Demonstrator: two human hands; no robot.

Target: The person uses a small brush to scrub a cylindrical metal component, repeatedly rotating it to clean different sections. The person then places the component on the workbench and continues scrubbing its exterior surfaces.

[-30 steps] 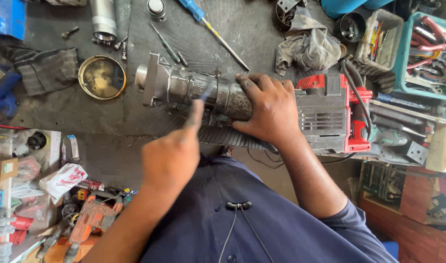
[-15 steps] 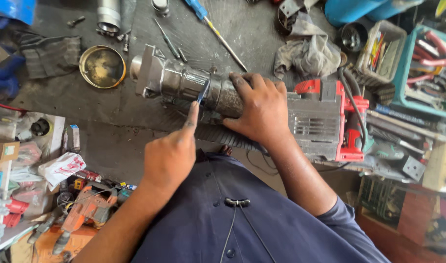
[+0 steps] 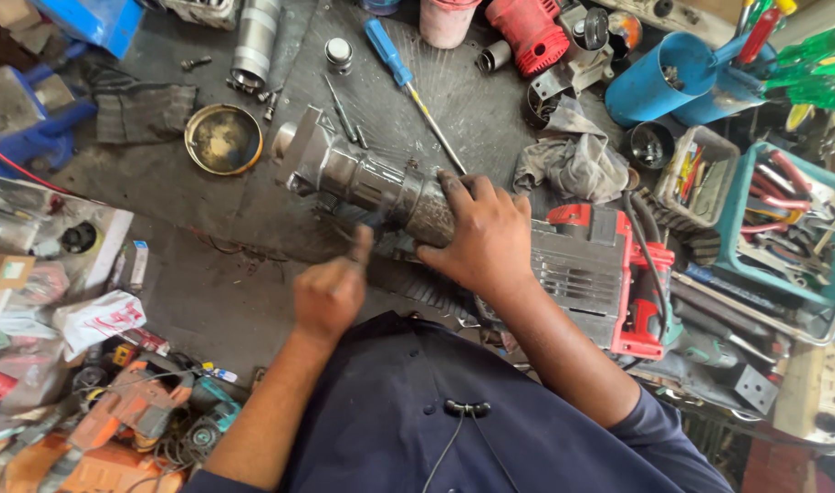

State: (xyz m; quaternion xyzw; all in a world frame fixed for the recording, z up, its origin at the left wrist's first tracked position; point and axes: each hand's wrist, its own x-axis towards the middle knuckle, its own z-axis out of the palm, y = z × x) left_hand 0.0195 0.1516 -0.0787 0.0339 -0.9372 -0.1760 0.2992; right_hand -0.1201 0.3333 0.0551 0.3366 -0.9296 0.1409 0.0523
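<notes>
A large demolition hammer lies across the dark workbench, its grey metal barrel [image 3: 344,173] pointing left and its red and grey body [image 3: 591,274] to the right. My right hand [image 3: 486,242] wraps over the barrel where it meets the body. Just below the barrel, my left hand [image 3: 331,292] is closed in a loose fist with one finger raised. It pinches what looks like a thin blue-tipped tool [image 3: 374,219] whose end touches the barrel. That hand is blurred.
A blue-handled screwdriver [image 3: 390,55], a round tin dish [image 3: 223,139] and a steel cylinder [image 3: 253,41] lie behind the hammer. A grey rag [image 3: 573,164], blue cups [image 3: 655,87] and a teal tray of pliers [image 3: 782,219] crowd the right. An orange power tool [image 3: 125,411] sits at the lower left.
My left hand has drawn back a little from the barrel and dropped lower. My right hand keeps its hold on the barrel. The view has shifted to the right.
</notes>
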